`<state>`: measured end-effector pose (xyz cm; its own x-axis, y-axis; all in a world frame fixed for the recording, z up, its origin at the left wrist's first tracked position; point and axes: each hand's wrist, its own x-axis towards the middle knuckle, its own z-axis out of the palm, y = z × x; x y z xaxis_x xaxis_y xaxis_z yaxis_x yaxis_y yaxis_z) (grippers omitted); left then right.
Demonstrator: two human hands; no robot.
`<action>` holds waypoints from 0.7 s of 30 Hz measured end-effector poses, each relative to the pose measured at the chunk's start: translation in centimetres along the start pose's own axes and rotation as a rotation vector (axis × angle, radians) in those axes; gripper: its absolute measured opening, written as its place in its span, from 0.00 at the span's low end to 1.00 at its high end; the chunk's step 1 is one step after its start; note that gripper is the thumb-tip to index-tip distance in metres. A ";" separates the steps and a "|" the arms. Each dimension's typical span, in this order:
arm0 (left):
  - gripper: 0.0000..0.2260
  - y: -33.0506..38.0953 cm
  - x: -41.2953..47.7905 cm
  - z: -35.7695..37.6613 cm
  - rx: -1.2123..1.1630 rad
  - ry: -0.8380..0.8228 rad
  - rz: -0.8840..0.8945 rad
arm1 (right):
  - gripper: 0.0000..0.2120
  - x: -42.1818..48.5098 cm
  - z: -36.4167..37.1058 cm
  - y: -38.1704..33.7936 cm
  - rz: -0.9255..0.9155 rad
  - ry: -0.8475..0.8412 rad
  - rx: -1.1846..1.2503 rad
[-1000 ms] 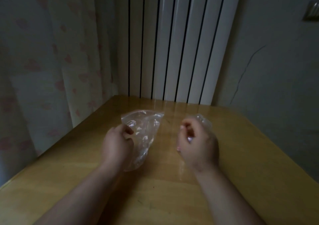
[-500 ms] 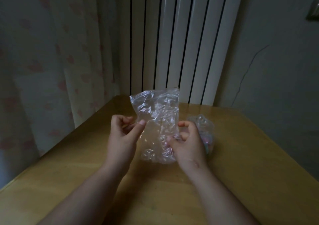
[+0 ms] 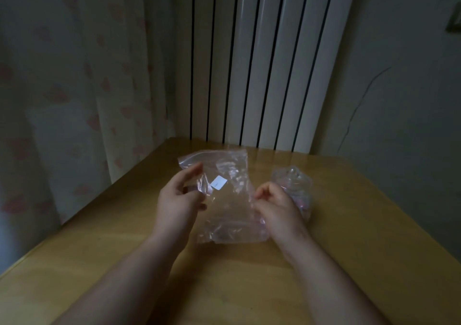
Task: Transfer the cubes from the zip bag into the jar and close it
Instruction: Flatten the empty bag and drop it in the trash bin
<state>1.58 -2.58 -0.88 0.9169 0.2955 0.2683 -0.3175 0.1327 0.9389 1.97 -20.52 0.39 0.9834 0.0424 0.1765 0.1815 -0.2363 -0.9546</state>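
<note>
A clear, crumpled zip bag point(image 3: 230, 215) with a small white sticker hangs low over the wooden table, its zip edge pointing away from me. It looks empty. My left hand point(image 3: 178, 201) pinches the bag's left edge and my right hand point(image 3: 275, 208) pinches its right edge. Just behind my right hand stands the clear jar point(image 3: 294, 181), with faint pink and coloured cubes showing through its wall. I cannot tell whether a lid is on the jar.
The wooden table point(image 3: 249, 287) ends at a white ribbed radiator point(image 3: 262, 63) at the back. A patterned curtain point(image 3: 74, 88) hangs along the left edge and a grey wall point(image 3: 404, 100) runs along the right.
My right hand left the jar and took the bag's right edge. The bag rose upright between both hands, then came down toward the table, and its white sticker now faces me.
</note>
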 end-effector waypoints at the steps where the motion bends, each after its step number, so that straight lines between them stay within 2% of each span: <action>1: 0.29 0.0 0.0 -0.1 -0.015 -0.061 -0.015 | 0.08 0.0 -0.3 -0.2 -0.007 -0.010 0.077; 3: 0.34 0.1 0.0 -0.2 -0.070 -0.158 -0.052 | 0.09 -0.2 -0.7 -0.5 0.010 -0.068 0.204; 6: 0.37 0.5 -0.4 0.0 -0.155 -0.319 -0.095 | 0.19 -0.3 -0.5 -0.2 0.031 -0.111 0.348; 9: 0.37 0.7 -0.8 0.0 -0.140 -0.455 -0.147 | 0.28 -0.2 -0.4 -0.4 -0.032 -0.001 0.331; 15: 0.44 1.0 -0.5 -0.3 -0.116 -0.568 -0.206 | 0.35 -0.1 -1.5 -1.1 -0.073 0.135 0.363; 17: 0.43 0.8 -0.6 -0.3 -0.122 -0.570 -0.180 | 0.37 -0.1 -1.5 -1.2 -0.077 0.110 0.348; 21: 0.26 0.5 -0.6 0.1 -0.147 -0.471 -0.174 | 0.35 -0.3 -1.2 -0.8 -0.098 0.011 0.325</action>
<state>0.85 -2.78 -0.55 0.9577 -0.1962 0.2105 -0.1501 0.2835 0.9471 1.52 -21.51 1.44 0.9616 0.0386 0.2716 0.2674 0.0907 -0.9593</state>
